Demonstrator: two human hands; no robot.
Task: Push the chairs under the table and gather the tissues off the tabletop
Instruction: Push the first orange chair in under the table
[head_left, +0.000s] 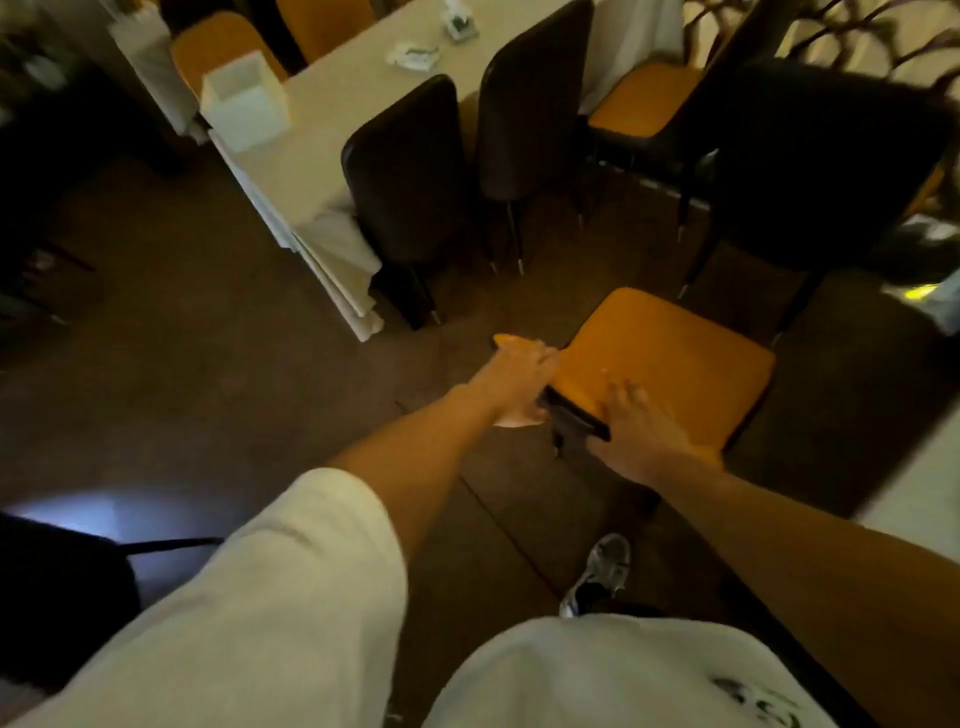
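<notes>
Both hands on the top edge of a chair back (574, 415), near the middle of the view. Left hand (519, 382) curled over the left end of that dark edge, gripping it; right hand (636, 431) laid on the right end with fingers spread forward toward the orange seat (670, 364), whether curled round the edge or only pressing cannot be told. Chair standing out on the brown floor (234, 364), well apart from the table (322, 130) at 11 o'clock. White cloth hanging off the table's near corner. Two dark-backed chairs (410, 171) tucked against the table's right side at 12 o'clock. Crumpled tissues (413, 54) on the tabletop near the far end, a second small white lump (460, 21) just beyond. White box (244, 101) upright at the table's near left corner. More orange-seated chairs (644, 96) at 1 o'clock. Shoe (602, 571) at 6 o'clock.
</notes>
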